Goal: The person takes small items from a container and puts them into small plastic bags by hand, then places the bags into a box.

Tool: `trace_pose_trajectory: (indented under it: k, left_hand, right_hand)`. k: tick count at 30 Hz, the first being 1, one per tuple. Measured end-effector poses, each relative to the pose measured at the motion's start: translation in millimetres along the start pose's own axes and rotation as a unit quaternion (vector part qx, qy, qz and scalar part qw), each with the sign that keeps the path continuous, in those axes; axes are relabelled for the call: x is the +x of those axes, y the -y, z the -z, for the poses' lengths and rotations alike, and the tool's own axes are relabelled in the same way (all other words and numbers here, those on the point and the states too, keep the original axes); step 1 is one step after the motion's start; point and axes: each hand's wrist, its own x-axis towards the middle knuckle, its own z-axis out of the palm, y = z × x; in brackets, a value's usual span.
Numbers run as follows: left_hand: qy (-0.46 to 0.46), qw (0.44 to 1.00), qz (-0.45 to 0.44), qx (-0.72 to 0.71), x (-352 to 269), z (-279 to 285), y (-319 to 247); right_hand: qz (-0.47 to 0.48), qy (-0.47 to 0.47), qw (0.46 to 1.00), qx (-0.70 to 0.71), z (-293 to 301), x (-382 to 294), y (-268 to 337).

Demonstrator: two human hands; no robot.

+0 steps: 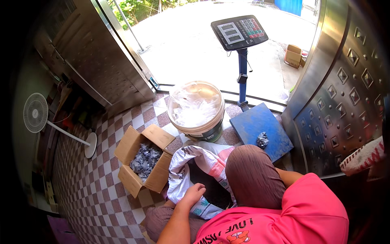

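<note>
My left hand [196,192] rests at the near left rim of a white woven plastic sack [179,175], its fingers loosely curled. Whether the fingers pinch anything is not clear. Dark loose material [218,193] fills the inside of the sack, whose mouth is rolled outward between my legs. My right hand is out of sight behind my raised right knee; only part of the arm shows. Past that knee, a small clear bag of dark pieces [262,140] lies on the blue platform of a scale [259,126].
Left of the sack stands an open cardboard box [128,149] of small filled plastic bags [146,161]. A plastic bucket [218,123] holds clear bags [196,108]. The scale's display panel [239,32] rises on a post by the doorway. A white fan [90,145] stands farther left.
</note>
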Motion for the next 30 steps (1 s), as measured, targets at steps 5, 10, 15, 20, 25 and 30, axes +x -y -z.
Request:
trace_pose_trajectory:
  k: [5,10,15,20,25,30]
  left_hand:
    - [0.010,1.000,0.007,0.011,0,-2,-7]
    - [0.035,0.999,0.020,-0.003,6,-13,3]
    - [0.073,0.996,0.040,-0.009,5,-17,-4]
    - [0.100,0.992,0.073,-0.009,9,-16,-14]
    - [0.115,0.987,0.111,-0.021,12,-17,-16]
    - [0.118,0.984,0.127,-0.028,14,-17,-23]
  right_hand:
    - [-0.002,-0.006,1.000,-0.001,1,2,-6]
    - [-0.006,-0.048,0.999,0.022,-6,34,-40]
    - [-0.153,-0.182,0.930,0.279,71,-6,5]
    - [-0.201,-0.231,0.869,0.389,96,34,-9]
    - [-0.249,-0.184,0.862,0.401,116,53,28]
    - [-0.291,-0.189,0.851,0.393,105,78,34]
